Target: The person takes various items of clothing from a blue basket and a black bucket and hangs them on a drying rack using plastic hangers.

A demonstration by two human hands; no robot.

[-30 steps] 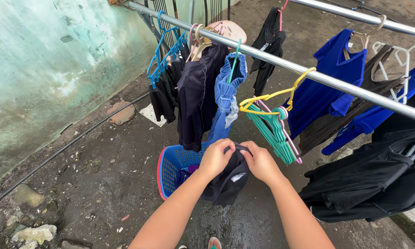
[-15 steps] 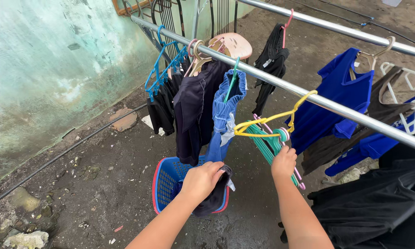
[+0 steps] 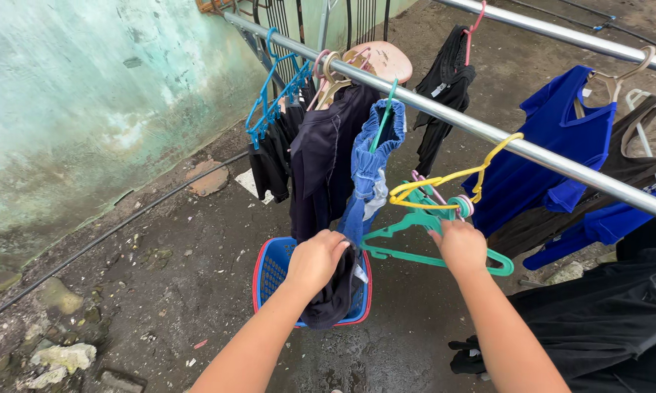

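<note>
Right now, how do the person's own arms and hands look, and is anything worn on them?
Both forearms are bare right down to the bottom edge of the picture: no sleeves show. The left hand and the right hand wear no gloves, and no watch, bracelet or ring can be seen on the wrists or fingers. No markings show on either arm.

Dark garment (image 3: 335,295): black cloth, bunched and hanging limp from the left hand (image 3: 315,258), directly over a blue laundry basket (image 3: 270,273). Green plastic hanger (image 3: 423,236): tilted nearly flat, pulled out at 3 o'clock of the garment, gripped by the right hand (image 3: 460,246) below a bundle of hangers (image 3: 433,200) hooked on the steel rail (image 3: 488,135).
</note>
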